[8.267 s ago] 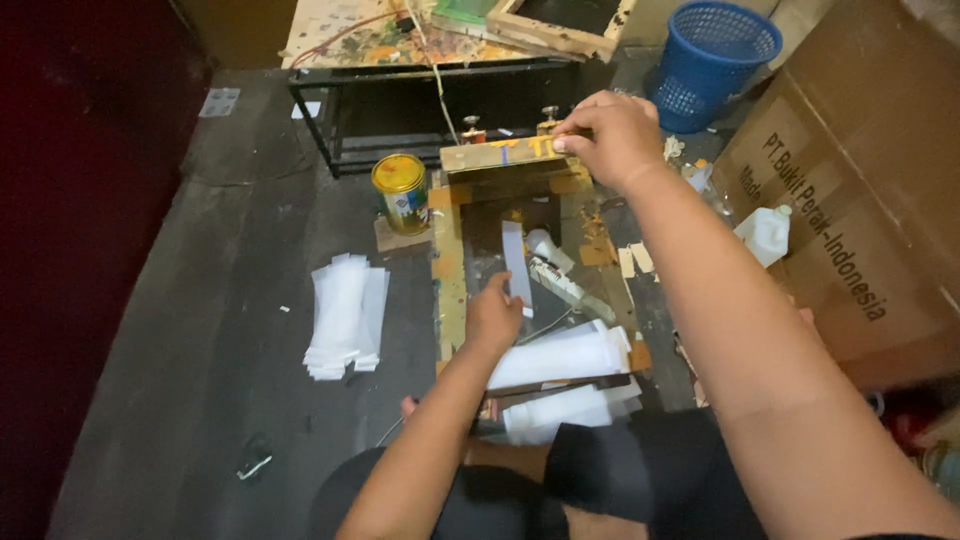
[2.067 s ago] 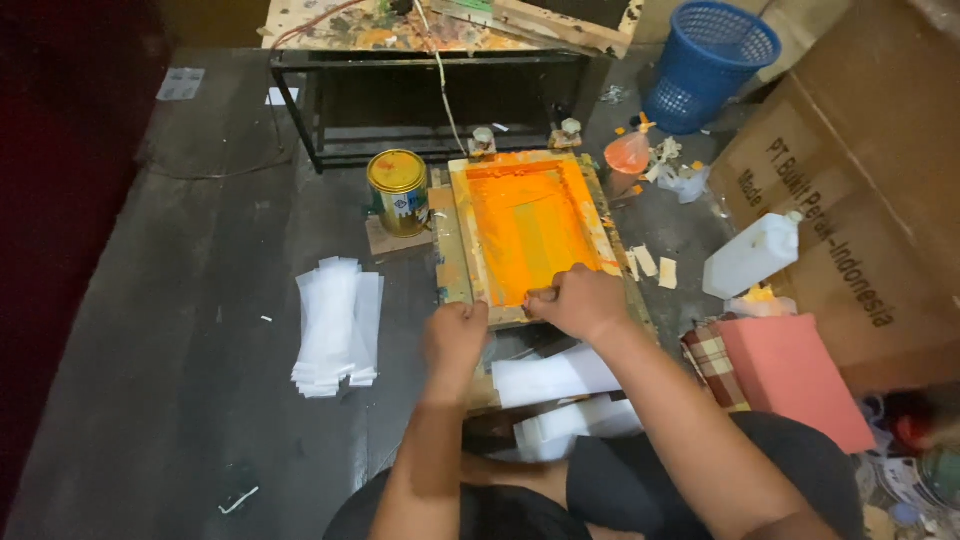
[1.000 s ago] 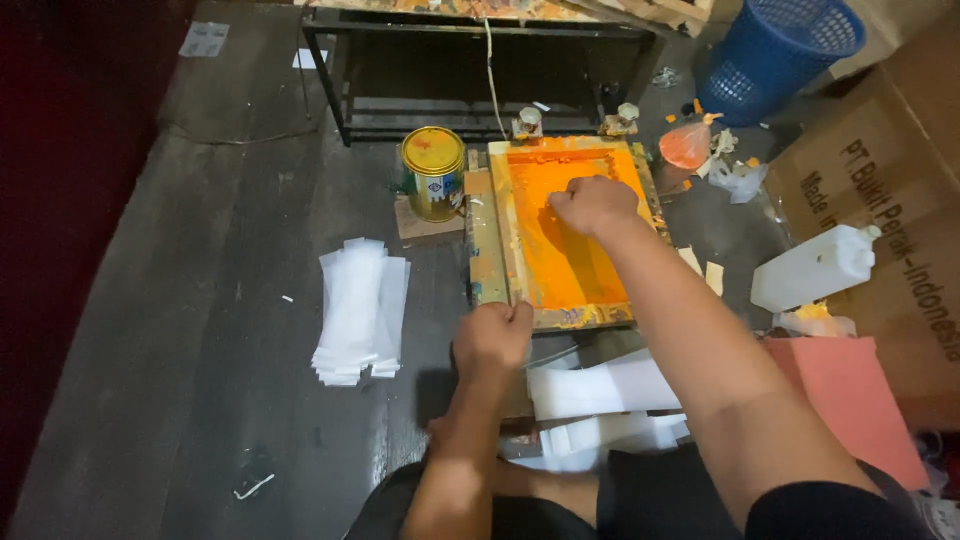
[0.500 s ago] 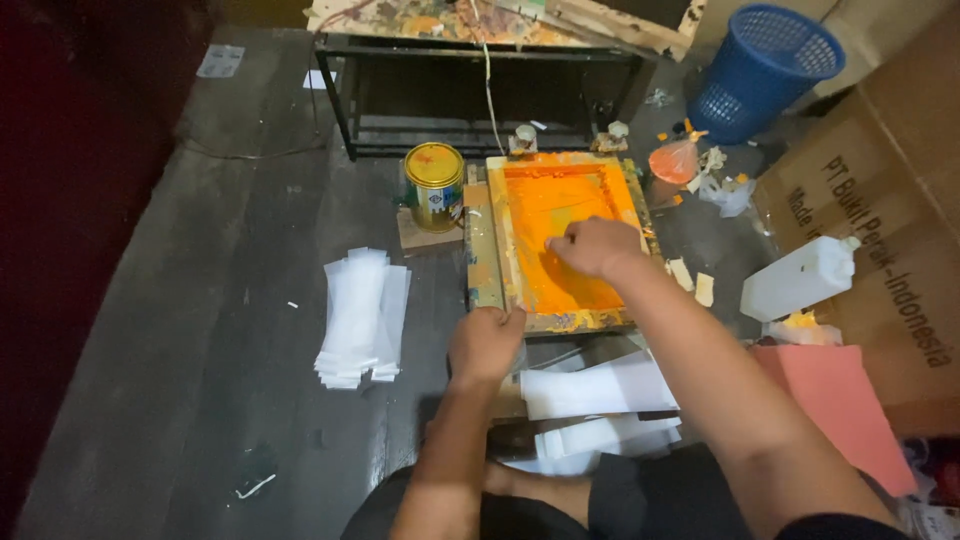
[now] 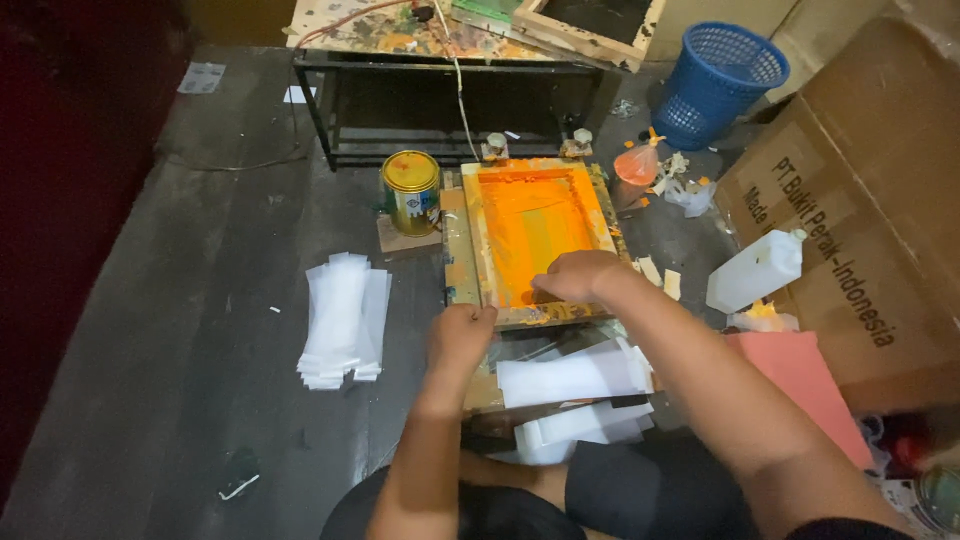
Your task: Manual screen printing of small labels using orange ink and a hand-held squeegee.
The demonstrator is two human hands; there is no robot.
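Head view — right hand (image 5: 578, 277) grip closed, on orange screen (image 5: 535, 225); left hand (image 5: 460, 335) fisted at frame (image 5: 455, 260) corner.

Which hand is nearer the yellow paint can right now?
Left. The left hand grips the near left corner of the orange screen frame, below and just right of the yellow paint can. The right hand rests inside the frame, farther right.

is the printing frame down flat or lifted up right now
Down flat: the orange screen frame lies level on its base, right hand inside it, left hand at its near corner.
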